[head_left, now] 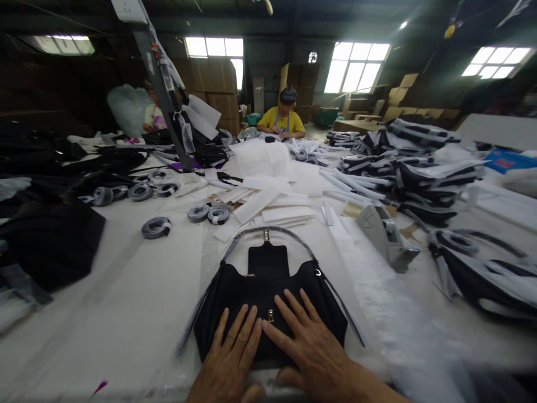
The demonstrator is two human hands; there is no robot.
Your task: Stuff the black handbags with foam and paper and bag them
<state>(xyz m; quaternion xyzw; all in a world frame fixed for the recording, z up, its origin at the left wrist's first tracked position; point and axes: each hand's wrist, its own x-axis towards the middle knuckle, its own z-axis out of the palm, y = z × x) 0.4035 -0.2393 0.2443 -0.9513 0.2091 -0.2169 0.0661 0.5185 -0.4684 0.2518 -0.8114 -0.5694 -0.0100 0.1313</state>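
Observation:
A black handbag [268, 280] lies flat on the white table [126, 302] right in front of me, its flap folded back and its thin strap looping over the far side. My left hand [232, 358] rests flat on the bag's near left part, fingers stretched out. My right hand [306, 341] lies flat on its near right part, fingers spread, beside a small gold clasp [271, 315]. Neither hand grips anything.
White paper sheets [268, 196] and grey strap rolls [156, 227] cover the middle of the table. Piles of wrapped black bags [411, 168] sit at the right, black material [50, 240] at the left. A grey tape dispenser [386, 235] stands right of the bag. A person in yellow [282, 118] works at the far end.

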